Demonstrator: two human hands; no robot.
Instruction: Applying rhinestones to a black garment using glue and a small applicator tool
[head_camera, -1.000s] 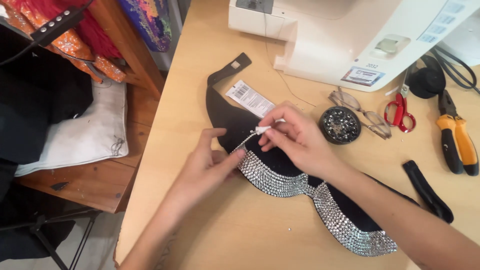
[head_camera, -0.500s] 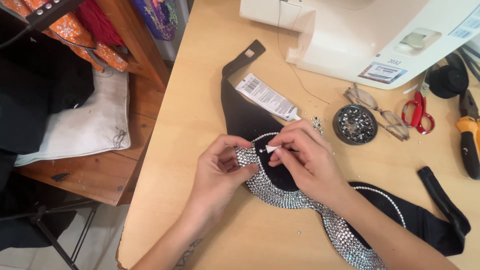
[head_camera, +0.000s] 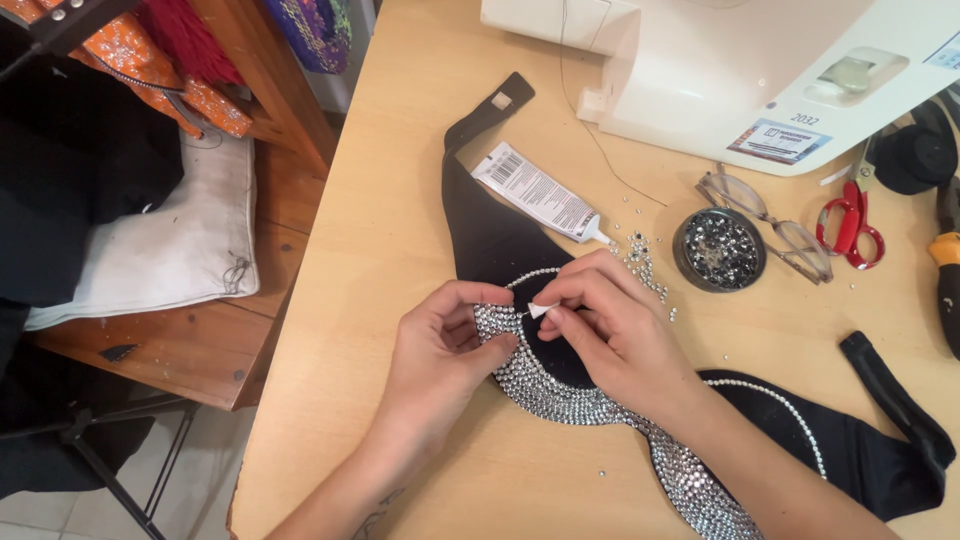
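The left hand (head_camera: 440, 345) is curled, its fingertips pinching the rhinestone-covered edge of a black fabric bra-shaped garment (head_camera: 500, 240) that lies flat on the light wooden counter (head_camera: 370, 220). The right hand (head_camera: 610, 335) is closed in a fine pinch on a small white pointed applicator tip (head_camera: 543, 310), whose point meets the silver rhinestone band (head_camera: 560, 395) just beside the left fingertips. The band curves under both hands and runs on beneath the right forearm toward the near edge of the counter.

Just beyond the right hand, loose silver rhinestones (head_camera: 640, 255) lie scattered on the counter. Beside them, to the right, stands a round dark tin filled with rhinestones (head_camera: 718, 250). Beyond the hands, a white glue tube with a barcode label (head_camera: 540, 192) rests partly on the black fabric, nozzle toward the loose stones. Clear-framed spectacles (head_camera: 770, 215) lie just beyond the tin, and red-handled scissors (head_camera: 850, 220) further right. A black strap (head_camera: 895, 400) of the garment trails off well right of the right hand.

Farthest off, a white sewing machine (head_camera: 720, 70) stands at the back of the counter. Well left of the left hand, off the counter, a white cushion (head_camera: 170, 240) sits on a wooden bench (head_camera: 170, 350).
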